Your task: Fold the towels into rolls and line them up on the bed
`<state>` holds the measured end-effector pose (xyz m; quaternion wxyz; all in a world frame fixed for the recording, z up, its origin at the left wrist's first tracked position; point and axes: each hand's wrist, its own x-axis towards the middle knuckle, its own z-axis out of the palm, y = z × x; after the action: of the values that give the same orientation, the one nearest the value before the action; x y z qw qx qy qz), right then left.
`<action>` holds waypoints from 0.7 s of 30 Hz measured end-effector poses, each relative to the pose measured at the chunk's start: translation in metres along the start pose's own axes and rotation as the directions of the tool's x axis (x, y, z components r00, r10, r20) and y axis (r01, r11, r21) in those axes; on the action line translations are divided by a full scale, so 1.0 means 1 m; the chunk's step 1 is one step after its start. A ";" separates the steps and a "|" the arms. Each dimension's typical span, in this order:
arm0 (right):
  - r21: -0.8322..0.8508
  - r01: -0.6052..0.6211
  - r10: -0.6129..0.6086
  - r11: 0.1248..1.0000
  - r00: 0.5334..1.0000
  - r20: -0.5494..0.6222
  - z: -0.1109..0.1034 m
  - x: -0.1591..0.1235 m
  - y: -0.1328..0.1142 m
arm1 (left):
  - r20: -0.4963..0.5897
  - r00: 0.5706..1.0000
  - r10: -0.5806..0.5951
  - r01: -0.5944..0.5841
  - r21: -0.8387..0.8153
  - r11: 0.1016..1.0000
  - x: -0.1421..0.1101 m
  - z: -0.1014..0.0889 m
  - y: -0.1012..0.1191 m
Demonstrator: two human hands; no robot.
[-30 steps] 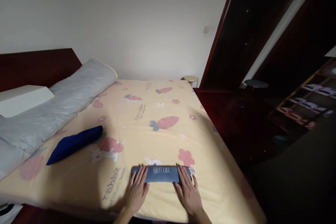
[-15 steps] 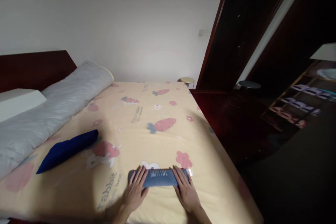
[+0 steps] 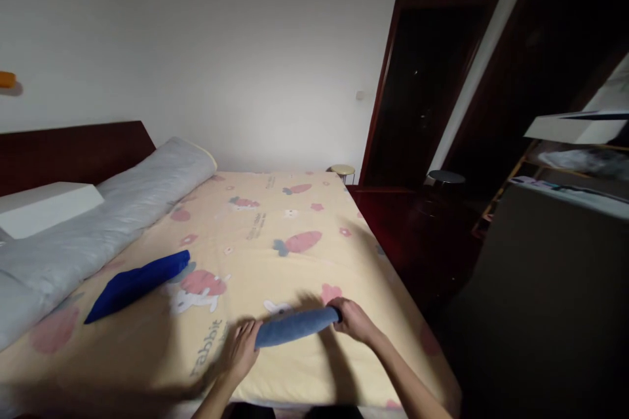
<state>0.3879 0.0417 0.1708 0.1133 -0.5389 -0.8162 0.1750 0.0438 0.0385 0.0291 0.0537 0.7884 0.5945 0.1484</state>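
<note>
Blue cloth roll (image 3: pixel 297 327) spans my two hands above the near part of the patterned bedsheet (image 3: pixel 295 281), my left hand (image 3: pixel 244 352) curled over one end, fingers bent close together, my right hand (image 3: pixel 356 319) closed in a fist-like grip about the other.

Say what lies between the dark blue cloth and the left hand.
The head view shows only bedsheet, printed with "rabbit" lettering, between the dark blue cloth and left hand.
</note>
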 end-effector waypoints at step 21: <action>-0.174 0.101 -0.103 0.980 0.995 0.000 -0.175 -0.070 -0.079 | 0.107 0.994 -0.015 0.072 -0.558 0.827 0.001 0.081 0.209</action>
<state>0.4147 -0.0221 0.3633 0.0784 -0.5051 -0.8543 0.0946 0.2606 -0.0129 0.0073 0.3150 0.7305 0.5393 0.2762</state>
